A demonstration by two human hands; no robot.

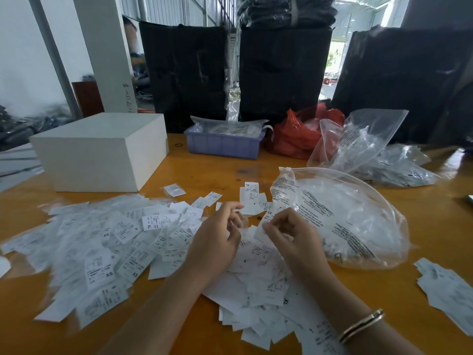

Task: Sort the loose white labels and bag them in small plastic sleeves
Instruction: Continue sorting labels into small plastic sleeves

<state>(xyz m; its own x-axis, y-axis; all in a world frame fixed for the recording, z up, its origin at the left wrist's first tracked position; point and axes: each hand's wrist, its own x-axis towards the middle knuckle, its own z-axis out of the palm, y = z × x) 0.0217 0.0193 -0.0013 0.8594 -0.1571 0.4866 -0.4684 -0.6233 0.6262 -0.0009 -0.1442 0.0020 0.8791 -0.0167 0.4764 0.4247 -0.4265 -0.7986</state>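
Loose white labels [107,242] lay scattered in a wide heap over the orange worktop [414,283], thickest at the near-left and centre, w/ size marks XS, S, XL legible on a few; a smaller batch of labels [446,290] sat apart at the near-right edge; right wrist carried a gold bangle [361,325]; both forearms reached in from the near edge over the heap. Left hand [217,239] hovered over the centre of the pile, fingers curled, thumb and forefinger tips close together; whether it pinched anything, can't tell. Right hand [294,234] was curled too, fingertips pinching the edge of a white label marked XS [266,221], held just above the heap. Just beside the right hand, to its right, lay a large clear zip bag [353,219] w/ black print, puffed up, contents hazy. Beyond the hands, one XL label [250,193] lay flat, and a small sleeved label [174,190] sat alone near a white box [102,149] at far-left. Further back: a lilac plastic tray [222,146] holding clear sleeves; a red plastic bag [299,134]; more clear bags [378,149] heaped at far-right; behind all, tall black bundles [281,73] wrapped in plastic.
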